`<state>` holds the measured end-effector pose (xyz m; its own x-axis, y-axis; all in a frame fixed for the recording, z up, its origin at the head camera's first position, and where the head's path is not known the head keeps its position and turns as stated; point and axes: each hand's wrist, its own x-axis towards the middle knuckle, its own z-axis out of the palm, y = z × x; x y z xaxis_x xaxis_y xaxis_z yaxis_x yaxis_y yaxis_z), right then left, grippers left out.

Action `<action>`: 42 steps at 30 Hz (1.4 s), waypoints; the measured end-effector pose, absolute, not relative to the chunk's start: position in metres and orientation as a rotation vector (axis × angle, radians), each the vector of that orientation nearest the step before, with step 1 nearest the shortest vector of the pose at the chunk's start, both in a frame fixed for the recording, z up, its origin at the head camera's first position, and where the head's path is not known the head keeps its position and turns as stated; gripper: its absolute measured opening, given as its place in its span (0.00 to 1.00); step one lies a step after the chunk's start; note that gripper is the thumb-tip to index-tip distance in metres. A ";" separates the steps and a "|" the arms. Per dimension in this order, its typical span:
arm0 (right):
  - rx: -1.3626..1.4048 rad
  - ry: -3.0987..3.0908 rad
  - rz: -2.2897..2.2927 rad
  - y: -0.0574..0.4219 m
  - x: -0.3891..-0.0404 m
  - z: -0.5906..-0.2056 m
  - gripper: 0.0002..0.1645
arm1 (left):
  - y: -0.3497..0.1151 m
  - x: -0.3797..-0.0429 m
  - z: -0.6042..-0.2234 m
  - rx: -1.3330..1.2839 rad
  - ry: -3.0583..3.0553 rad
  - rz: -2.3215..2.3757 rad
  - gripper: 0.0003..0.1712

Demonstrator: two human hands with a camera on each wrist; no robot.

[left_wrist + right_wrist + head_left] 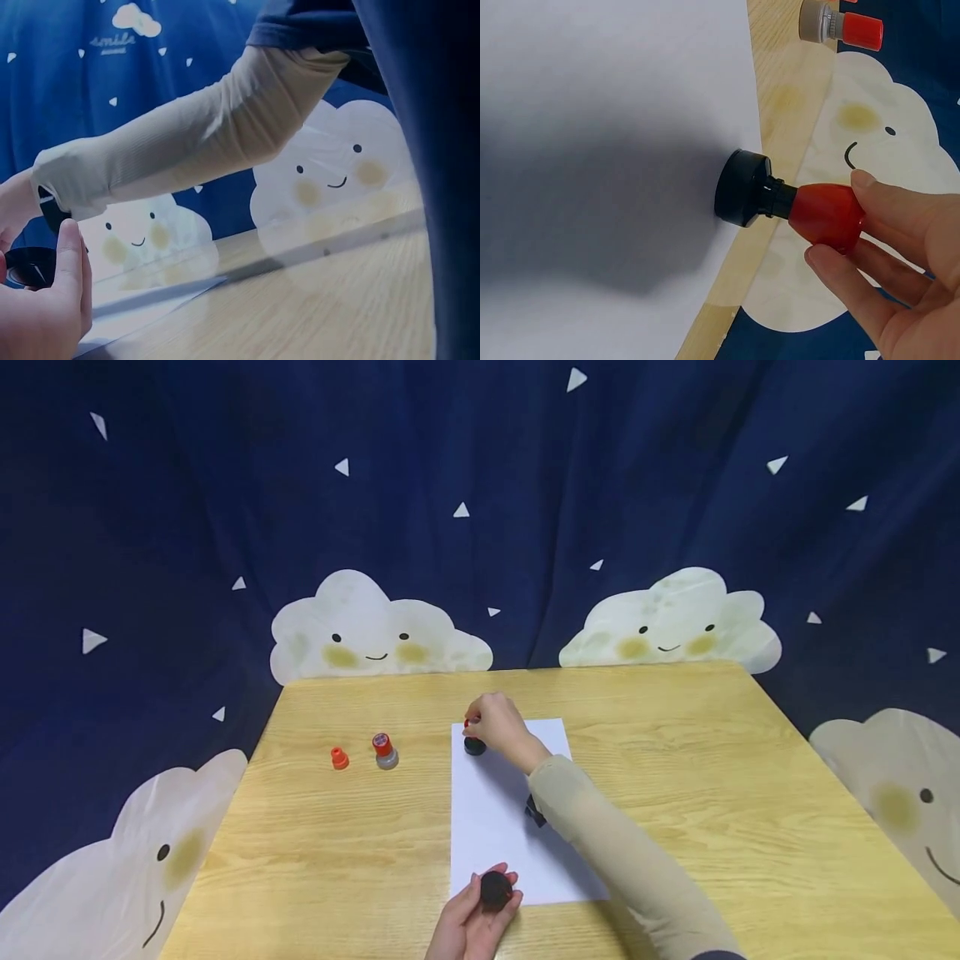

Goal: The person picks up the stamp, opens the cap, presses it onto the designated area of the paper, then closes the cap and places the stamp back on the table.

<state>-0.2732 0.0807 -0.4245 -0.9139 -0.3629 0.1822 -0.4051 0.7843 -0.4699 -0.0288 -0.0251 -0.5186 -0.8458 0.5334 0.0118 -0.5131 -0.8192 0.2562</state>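
Note:
Near the far left corner of the white paper (510, 827), my right hand (498, 722) grips a stamp (742, 189) by its red handle (827, 216). The stamp's round black base faces the paper and appears to touch it. My left hand (476, 918), palm up at the paper's near edge, holds a round black cap-like piece (495, 890) between thumb and fingers. In the left wrist view this dark round piece (31, 265) is partly hidden by the fingers. A bit of red shows at its side.
Left of the paper on the wooden table (337, 843) stand a red-and-grey stamp (385, 752) and a small red stepped piece (340, 758). A dark blue curtain (480, 460) with white clouds hangs behind the table. My right sleeve (622, 860) crosses over the paper.

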 end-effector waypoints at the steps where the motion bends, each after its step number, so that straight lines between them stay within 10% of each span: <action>1: 0.621 -2.889 0.802 0.080 -0.274 -0.425 0.06 | -0.026 -0.029 -0.518 0.103 0.319 2.558 0.28; 42: 0.601 -2.874 0.904 0.084 -0.274 -0.428 0.06 | -0.032 -0.039 -0.513 -0.034 0.385 2.554 0.26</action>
<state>-0.2739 0.0837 -0.4281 -0.9213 -0.3449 0.1797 -0.3857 0.7506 -0.5364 -0.0387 -0.0316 -0.5125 -0.8474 0.5208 -0.1032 -0.5280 -0.8068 0.2651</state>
